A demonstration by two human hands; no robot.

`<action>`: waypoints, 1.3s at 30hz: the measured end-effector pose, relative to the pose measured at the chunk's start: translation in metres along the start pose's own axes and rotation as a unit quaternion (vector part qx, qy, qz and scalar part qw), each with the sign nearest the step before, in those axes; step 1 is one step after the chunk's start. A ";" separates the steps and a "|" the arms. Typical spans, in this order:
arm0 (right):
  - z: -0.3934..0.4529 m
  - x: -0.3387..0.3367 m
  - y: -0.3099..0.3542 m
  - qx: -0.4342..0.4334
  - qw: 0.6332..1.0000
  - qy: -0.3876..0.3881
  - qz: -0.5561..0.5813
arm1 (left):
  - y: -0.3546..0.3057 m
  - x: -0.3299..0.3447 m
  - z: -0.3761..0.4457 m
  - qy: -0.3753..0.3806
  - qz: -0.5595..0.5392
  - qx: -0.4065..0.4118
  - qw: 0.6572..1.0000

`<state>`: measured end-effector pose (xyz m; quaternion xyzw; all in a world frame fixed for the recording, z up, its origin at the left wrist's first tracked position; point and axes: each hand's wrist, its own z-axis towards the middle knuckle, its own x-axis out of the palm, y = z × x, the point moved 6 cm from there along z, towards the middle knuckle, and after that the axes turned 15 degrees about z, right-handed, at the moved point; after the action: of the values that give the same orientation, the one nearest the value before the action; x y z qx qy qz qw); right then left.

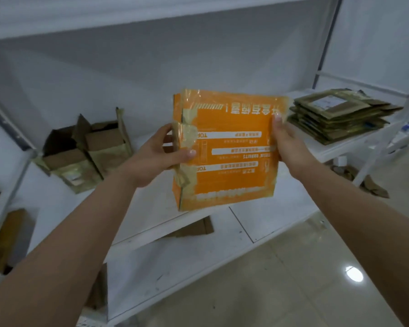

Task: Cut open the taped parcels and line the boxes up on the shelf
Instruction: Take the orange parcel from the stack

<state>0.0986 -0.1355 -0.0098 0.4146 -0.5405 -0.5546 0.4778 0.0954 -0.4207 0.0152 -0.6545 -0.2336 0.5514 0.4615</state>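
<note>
Shelving (222, 147), white and deep, fills the view as we hold an orange box (227, 149) upright over its middle, clear of the board. At 3 o'clock lies a stack of flattened cartons (340, 114); at 9 o'clock stand 2 opened brown boxes (87, 152), flaps up, touching each other. Our left hand (161, 154) grips the box's left edge, thumb curled onto the printed face over crinkled yellowish tape (187, 138); our right hand (286, 140) clasps the right edge, thumb pressed up the face and the other fingers wrapped behind.

We judge the box is about to be set down in line with the 2 at 9 o'clock. The grip sits partly on loose, glossy tape, so the box could slip or the tape peel as we lower it; set down tilted, it might tip forward off the board's front edge.

No cutting tool is in view. We cannot tell whether the box is already cut open, since its top and back are hidden. The print reads upside down and is too blurred to make out. Brown cardboard on the lower level is cut off by the shelf.
</note>
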 end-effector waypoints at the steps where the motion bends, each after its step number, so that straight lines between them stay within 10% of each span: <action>1: 0.000 0.013 0.002 -0.004 1.000 0.004 0.007 | 0.005 -0.010 -0.006 -0.001 -0.011 0.010 1.000; 16: -0.005 0.231 -0.037 0.037 0.990 0.005 0.135 | 0.159 -0.160 -0.044 -0.103 -0.286 -0.098 0.948; 25: -0.027 0.242 -0.107 0.163 0.968 -0.130 0.143 | 0.224 -0.166 -0.039 -0.084 -0.274 -0.132 0.949; 39: -0.015 0.245 -0.071 0.087 0.991 -0.054 0.082 | 0.233 -0.164 -0.030 -0.058 -0.286 -0.116 0.949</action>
<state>0.0584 -0.3815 -0.0675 0.3786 -0.6441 -0.4855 0.4540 0.0293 -0.6733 -0.1038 -0.5765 -0.4998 0.4019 0.5063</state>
